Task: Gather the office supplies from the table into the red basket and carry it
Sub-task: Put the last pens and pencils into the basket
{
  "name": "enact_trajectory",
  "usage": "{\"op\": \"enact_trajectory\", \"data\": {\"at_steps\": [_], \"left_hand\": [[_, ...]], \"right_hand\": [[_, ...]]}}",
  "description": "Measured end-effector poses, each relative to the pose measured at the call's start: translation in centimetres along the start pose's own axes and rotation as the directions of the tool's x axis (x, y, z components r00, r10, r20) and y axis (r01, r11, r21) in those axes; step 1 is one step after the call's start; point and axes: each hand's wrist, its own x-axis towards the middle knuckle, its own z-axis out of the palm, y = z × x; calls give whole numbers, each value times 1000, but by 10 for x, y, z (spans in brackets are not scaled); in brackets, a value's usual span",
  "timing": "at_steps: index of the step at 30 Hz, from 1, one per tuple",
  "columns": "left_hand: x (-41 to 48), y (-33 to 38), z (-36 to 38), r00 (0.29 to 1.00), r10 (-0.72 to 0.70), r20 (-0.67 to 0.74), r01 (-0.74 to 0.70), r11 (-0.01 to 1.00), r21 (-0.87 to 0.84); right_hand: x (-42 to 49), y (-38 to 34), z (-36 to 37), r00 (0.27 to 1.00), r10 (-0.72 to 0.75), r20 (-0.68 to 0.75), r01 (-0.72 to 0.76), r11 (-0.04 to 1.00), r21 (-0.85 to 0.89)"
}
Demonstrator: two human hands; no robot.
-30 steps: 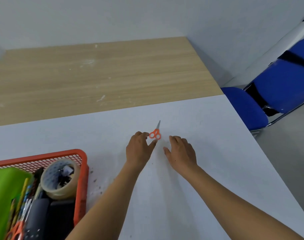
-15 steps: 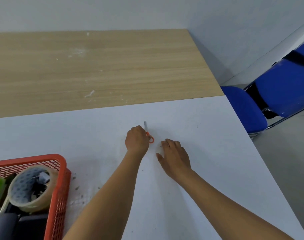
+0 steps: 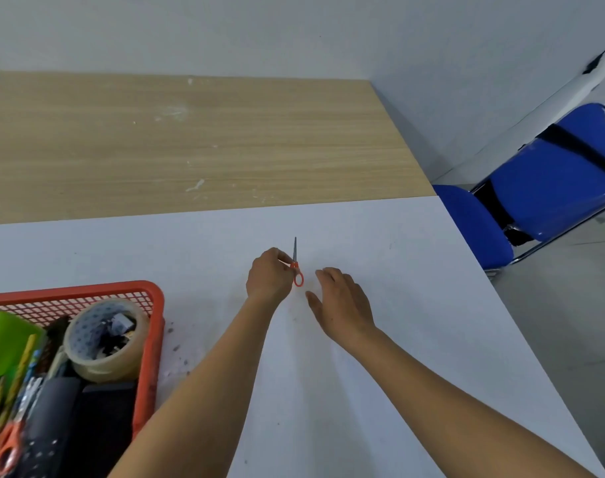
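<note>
Starting nearest, bottom left: red mesh basket [image 3: 87,288] on the white table [image 3: 397,339], already pretty stuffed. Inside, from the near end: another pair of orange-handled scissors [image 3: 6,450], a bunch of pencils and pens [image 3: 28,367] alongside a bright green folder-ish thing [image 3: 4,343], and a couple of black blocky things [image 3: 101,419], too dark to make out. Up against the far right corner, a fat roll of clear tape [image 3: 104,367] lying flat, with small dark and silvery bits sitting in its hole. Some dark specks [image 3: 176,348] on the table just right of the basket.

Further out, roughly mid-table and well apart from the basket: small scissors [image 3: 295,265], orange handles, thin grey blades closed and pointing away. Seen edge-on, so only one handle loop showing, on the near side. Pinched around the pivot by the left hand [image 3: 268,277], fingers curled in on it. Hard to say whether lifted clear or with the loop touching the table. Just to the right, not touching the scissors: right hand [image 3: 342,305], palm down, fingers loose and a bit spread, holding nothing. Hovering or resting on the table, can't tell.

Beyond that, a light wood table [image 3: 190,143] butted up against the white one, with a few white smudges. Off to the right, a blue chair [image 3: 552,188], and a plain grey wall [image 3: 294,36] behind everything.
</note>
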Motion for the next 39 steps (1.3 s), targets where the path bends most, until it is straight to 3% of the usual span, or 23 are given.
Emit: {"op": "enact_trajectory", "data": {"at_steps": [11,20,28,31,34,37,39], "left_hand": [[-85,-33,-123,997,47,-59,-63,950,-307],[-156,-96,-199,987,142,-70,-158,923,-351],[-181,-155,-248,976,85,-200,-150,932,-331],[-183,-180,-261,945,49,-325,-95,987,-128],[-185,-200,-264,945,40,-325,-12,996,86],[-188,-205,-263,958,76,-276,2,962,272],[-189,-201,-264,964,130,-233,-2,878,478]], "right_hand": [[-62,-107,-7,986,-39,-161,70,979,189],[-115,-208,13,979,-49,-197,153,814,560],[-144,-261,31,960,-127,-248,249,794,555],[-147,-267,40,965,-106,-240,223,813,539],[-150,-268,44,969,-81,-233,193,835,516],[-151,-266,45,971,-65,-232,176,849,499],[-149,-266,45,970,-53,-237,163,863,479]]}}
